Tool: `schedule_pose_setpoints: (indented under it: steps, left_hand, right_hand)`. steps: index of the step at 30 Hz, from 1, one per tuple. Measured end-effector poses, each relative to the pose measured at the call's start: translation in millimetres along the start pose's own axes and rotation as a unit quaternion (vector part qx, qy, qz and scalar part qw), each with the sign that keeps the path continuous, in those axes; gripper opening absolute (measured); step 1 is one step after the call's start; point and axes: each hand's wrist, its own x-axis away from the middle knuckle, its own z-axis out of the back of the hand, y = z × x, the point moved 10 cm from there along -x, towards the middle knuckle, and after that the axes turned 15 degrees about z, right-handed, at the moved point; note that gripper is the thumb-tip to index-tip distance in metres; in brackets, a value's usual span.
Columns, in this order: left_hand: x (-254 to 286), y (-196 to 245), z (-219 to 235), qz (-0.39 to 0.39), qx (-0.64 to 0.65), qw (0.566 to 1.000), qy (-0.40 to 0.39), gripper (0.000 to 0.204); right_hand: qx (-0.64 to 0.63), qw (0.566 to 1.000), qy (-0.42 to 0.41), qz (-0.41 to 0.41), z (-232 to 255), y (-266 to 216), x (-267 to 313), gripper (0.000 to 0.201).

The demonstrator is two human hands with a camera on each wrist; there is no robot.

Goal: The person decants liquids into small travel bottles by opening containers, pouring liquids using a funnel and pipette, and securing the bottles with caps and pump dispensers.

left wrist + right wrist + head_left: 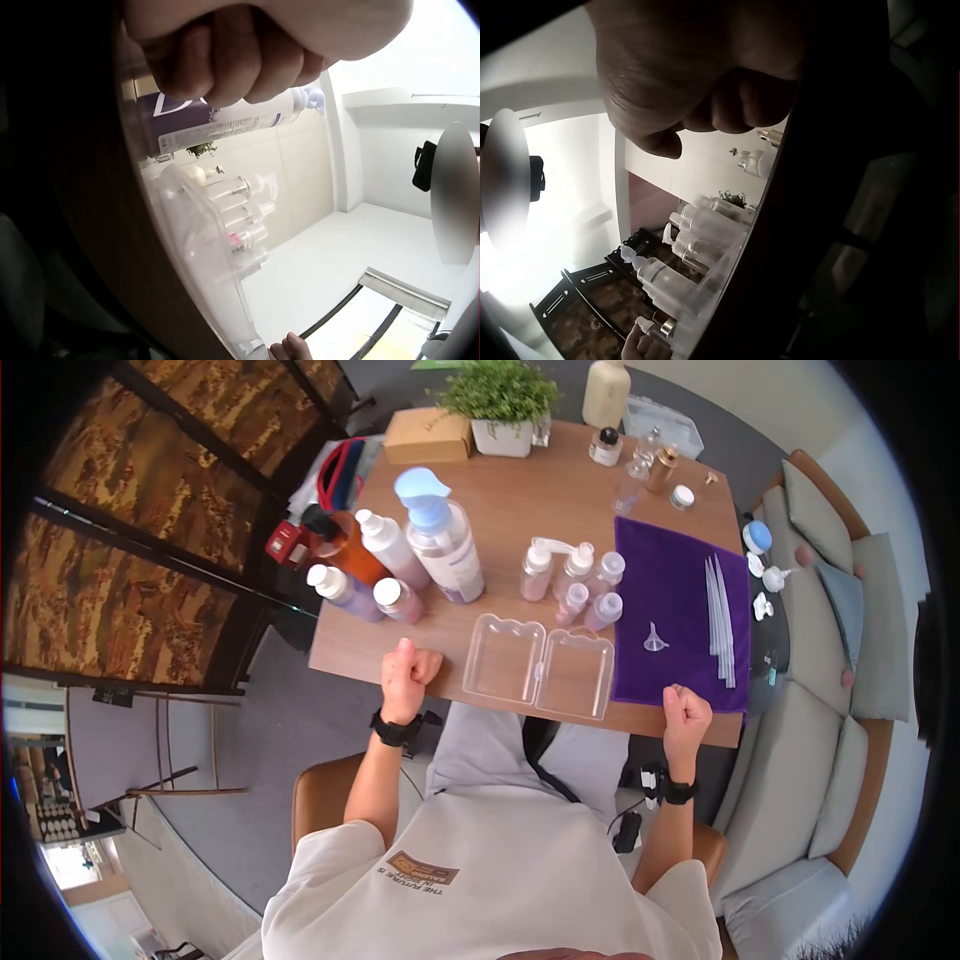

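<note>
My left hand (406, 680) is curled into a fist at the near left edge of the table, with nothing in it. At the near right edge my right hand (685, 726) is also a fist, beside the purple cloth (665, 590). Between the hands lies an open clear plastic case (540, 670). Behind it stand several small clear bottles (575, 565), some with pump tops. A small funnel (655, 639) and several thin clear tubes (719, 625) lie on the cloth. In the left wrist view, curled fingers (232, 60) show above a large labelled pump bottle (217, 124).
Several larger bottles, including a blue-topped pump bottle (445, 550) and an amber bottle (348, 545), stand at the left. A cardboard box (428, 436) and potted plant (500, 435) sit at the back, with perfume bottles (605, 448) to their right. A sofa (790, 780) runs alongside.
</note>
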Motion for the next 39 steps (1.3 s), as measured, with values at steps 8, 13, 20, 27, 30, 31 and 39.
schedule_pose_setpoints:
  steps: [8,13,20,27,30,31,39]
  left_hand:
    - [-0.1,1.5,-1.9,0.009,0.001,1.0,-0.02,0.061]
    - [-1.3,2.3,-2.2,0.013,0.021,0.999,-0.028,0.061]
    - [-1.6,2.6,-4.5,0.015,0.013,0.999,-0.026,0.061]
    - [-2.7,3.0,-4.3,0.002,0.024,0.999,-0.031,0.059]
    - [-2.0,2.4,-4.6,0.007,0.018,0.999,-0.027,0.059]
    - [-1.7,0.9,-3.8,0.009,0.017,1.0,-0.025,0.059]
    - [-2.0,1.9,-5.2,0.018,0.002,1.0,-0.017,0.059]
  right_hand:
    - [0.04,0.999,-0.002,0.011,0.2,-1.6,-3.5,0.05]
    - [0.039,0.999,-0.001,0.004,0.3,0.2,-2.9,0.049]
    - [0.048,0.999,-0.001,0.006,-0.7,-0.9,-3.5,0.049]
    - [0.043,0.999,0.007,0.003,-1.4,-1.0,-3.7,0.049]
    - [0.052,0.999,0.005,0.008,-1.0,0.0,-2.6,0.049]
    - [0.053,0.999,0.005,0.008,-1.1,0.4,-2.6,0.049]
    - [0.055,0.998,0.01,0.006,-0.9,0.6,0.8,0.05]
